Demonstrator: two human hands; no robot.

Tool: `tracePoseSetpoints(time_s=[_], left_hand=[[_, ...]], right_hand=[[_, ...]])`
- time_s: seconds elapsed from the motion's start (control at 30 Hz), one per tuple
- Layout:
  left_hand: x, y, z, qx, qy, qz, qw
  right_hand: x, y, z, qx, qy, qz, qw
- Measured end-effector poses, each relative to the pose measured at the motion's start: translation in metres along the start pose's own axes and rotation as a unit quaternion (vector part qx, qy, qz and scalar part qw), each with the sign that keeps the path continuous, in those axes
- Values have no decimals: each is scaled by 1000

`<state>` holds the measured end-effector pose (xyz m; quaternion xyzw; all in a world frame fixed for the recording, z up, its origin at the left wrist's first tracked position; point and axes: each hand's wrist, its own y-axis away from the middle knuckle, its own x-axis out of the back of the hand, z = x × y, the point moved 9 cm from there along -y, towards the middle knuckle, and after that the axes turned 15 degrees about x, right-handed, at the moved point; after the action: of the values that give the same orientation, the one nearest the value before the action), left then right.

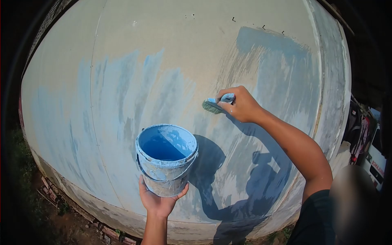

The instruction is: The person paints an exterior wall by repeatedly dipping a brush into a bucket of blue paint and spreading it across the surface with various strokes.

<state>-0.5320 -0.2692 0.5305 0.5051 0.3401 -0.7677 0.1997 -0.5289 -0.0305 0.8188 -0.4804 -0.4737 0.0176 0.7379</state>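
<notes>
My left hand (pixel 159 201) holds a paint bucket (pixel 166 173) from below, palm under its base and fingers up along its sides. The bucket is smeared with pale blue and grey paint, has a wire handle hanging down its front, and is blue inside. My right hand (pixel 241 105) is closed round the handle of a brush (pixel 212 106) with blue paint on it. Its greenish bristles point left against or very near the wall (pixel 196 45). Streaks of blue-grey paint cover much of the wall's middle and right; bare beige shows higher up.
Small dark hooks (pixel 263 27) stick out near the wall's top right. A vertical corner edge (pixel 320 81) bounds the wall at right. Clothes (pixel 356 126) hang beyond it, beside a white vehicle (pixel 375 159). Soil and bricks (pixel 110 232) lie along the wall's foot.
</notes>
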Motion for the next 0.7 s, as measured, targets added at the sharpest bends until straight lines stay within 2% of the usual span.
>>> tracePoseSetpoints(time_s=[0.07,0.13,0.17,0.23,0.27,0.33,0.37,0.43,0.5,0.53,0.6,0.63,0.7], left_hand=[[8,-1,1,1,21,5,1000],[13,-3,2,1,45,12,999],[13,-4,3,3,41,8,999],[18,-3,8,2,41,16,999],[19,-4,11,9,29,14,999],[24,-2,16,10,-8,28,1000],[29,-2,22,-2,-2,41,999],[31,-3,24,15,-56,64,996],[35,-3,27,-4,-54,71,996],[40,-5,29,-4,-68,52,996],[40,-7,31,-4,-61,17,998],[39,-8,29,1,-63,18,998],[50,-4,38,-77,-30,94,992]], right_hand=[[63,-22,28,-18,68,92,993],[117,-42,36,71,169,187,965],[124,-51,38,68,166,184,966],[138,-59,29,26,246,230,941],[128,-62,23,24,236,224,945],[94,-55,11,7,3,253,967],[78,-51,-5,6,-13,245,969],[39,-43,-47,41,-164,162,972],[10,-33,-80,37,-259,72,962],[4,-27,-89,39,-262,72,961],[-36,-19,-111,32,-309,-91,946],[-42,-18,-114,29,-309,-87,947],[-74,-11,-124,26,-298,-188,936]])
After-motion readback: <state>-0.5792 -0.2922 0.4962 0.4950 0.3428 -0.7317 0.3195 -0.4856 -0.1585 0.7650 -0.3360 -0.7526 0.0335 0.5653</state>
